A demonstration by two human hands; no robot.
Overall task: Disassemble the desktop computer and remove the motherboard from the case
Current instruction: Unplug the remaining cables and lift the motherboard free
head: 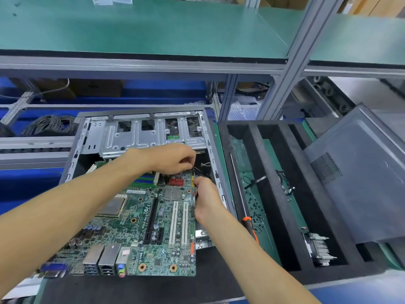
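A green motherboard (140, 224) lies tilted in the open grey computer case (140, 132), its port end sticking out past the near edge. My left hand (173, 159) hovers over the board's far right corner, fingers curled and pinching a small black cable or connector (198, 170). My right hand (206, 198) grips the board's right edge just below that corner. The case's silver drive cage (153, 137) sits behind both hands.
A black foam tray (269, 194) to the right holds loose screws (256, 213), an orange-handled screwdriver (249, 227), a small cable part (287, 187) and a heatsink (320, 249). The grey side panel (359, 176) leans on the tray's right. Coiled cables (52, 125) lie at back left.
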